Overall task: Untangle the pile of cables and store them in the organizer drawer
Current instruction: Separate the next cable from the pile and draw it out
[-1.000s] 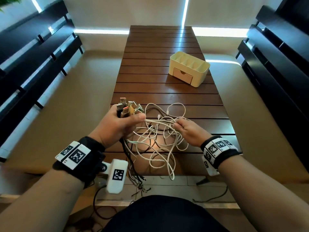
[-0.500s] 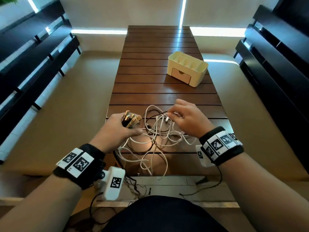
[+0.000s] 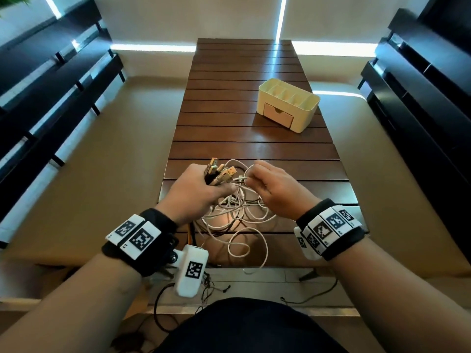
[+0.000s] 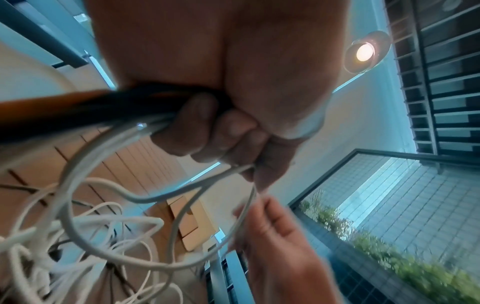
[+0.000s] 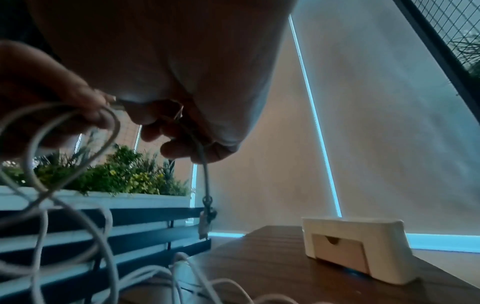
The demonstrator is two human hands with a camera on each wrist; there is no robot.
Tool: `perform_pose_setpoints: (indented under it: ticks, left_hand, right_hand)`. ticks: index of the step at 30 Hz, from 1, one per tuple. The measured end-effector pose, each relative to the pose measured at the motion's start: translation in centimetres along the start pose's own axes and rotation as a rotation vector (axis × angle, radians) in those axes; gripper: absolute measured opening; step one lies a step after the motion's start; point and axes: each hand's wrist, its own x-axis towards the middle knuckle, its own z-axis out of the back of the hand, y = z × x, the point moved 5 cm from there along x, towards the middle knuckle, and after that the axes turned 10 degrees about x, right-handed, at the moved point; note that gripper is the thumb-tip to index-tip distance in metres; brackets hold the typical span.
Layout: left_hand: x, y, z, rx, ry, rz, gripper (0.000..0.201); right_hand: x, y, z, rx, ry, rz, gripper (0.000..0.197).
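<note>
A tangle of white and dark cables (image 3: 237, 215) lies at the near end of the wooden slatted table (image 3: 244, 138). My left hand (image 3: 198, 192) grips a bundle of cable ends, with several USB plugs (image 3: 219, 170) sticking up out of the fist (image 4: 221, 135). My right hand (image 3: 270, 184) pinches a thin white cable (image 3: 242, 178) just right of the plugs; the right wrist view shows that cable's connector end (image 5: 205, 224) dangling below the fingers (image 5: 182, 148). The cream organizer (image 3: 288, 105) with its closed drawer (image 3: 277, 115) stands farther back on the right (image 5: 363, 248).
Dark slatted benches (image 3: 51, 80) line both sides of the table, the right one (image 3: 420, 85) close to the organizer. Dark cables (image 3: 313, 296) hang down past the table's near edge to the floor. A planter with greenery (image 5: 116, 176) sits to the left.
My right hand has moved up and left from the loops to the plugs and now pinches one thin white cable near its end. The left hand has lowered slightly with its bundle.
</note>
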Motion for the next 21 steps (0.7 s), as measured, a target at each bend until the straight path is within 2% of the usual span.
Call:
perform_pose_setpoints:
  ticks: [4, 8, 11, 12, 13, 15, 18, 19, 21]
  left_hand:
    - [-0.5, 0.6, 1.6, -0.096, -0.003, 0.04, 0.033]
    - [-1.3, 0.4, 2.2, -0.084, 0.052, 0.041, 0.032]
    - [-2.2, -0.3, 1.3, -0.106, 0.252, 0.044, 0.032]
    - [-2.7, -0.8, 0.7, -0.116, 0.35, 0.038, 0.029]
    - [-3.2, -1.3, 0.1, -0.106, 0.44, 0.024, 0.027]
    - [-4.1, -2.2, -1.0, -0.031, 0.514, -0.022, 0.033]
    - [-4.0, -2.3, -1.3, -0.086, 0.341, -0.034, 0.052]
    - [-3.9, -2.2, -1.1, -0.162, 0.272, -0.009, 0.056]
    - [-3.8, -2.0, -1.1, -0.287, 0.194, 0.035, 0.061]
  right_hand:
    - [-1.9, -4.5, -0.5, -0.057, 0.069, -0.243, 0.015]
    - [-2.9, -6.0, 0.8, -0.074, 0.028, -0.311, 0.012]
    - [-3.5, -4.8, 0.9, -0.104, 0.297, -0.412, 0.006]
    - [-4.0, -4.2, 1.0, -0.102, 0.377, -0.443, 0.012]
    - [-4.3, -3.4, 1.4, -0.069, 0.408, -0.462, 0.023]
    - [-4.7, -1.5, 2.3, 0.1, 0.331, -0.48, 0.036]
    - [-4.9, 1.2, 2.1, 0.476, 0.225, -0.447, 0.035]
    - [-5.0, 2.0, 1.5, 0.536, 0.225, -0.426, 0.037]
    - [-5.4, 2.5, -0.1, 0.511, 0.245, -0.387, 0.046]
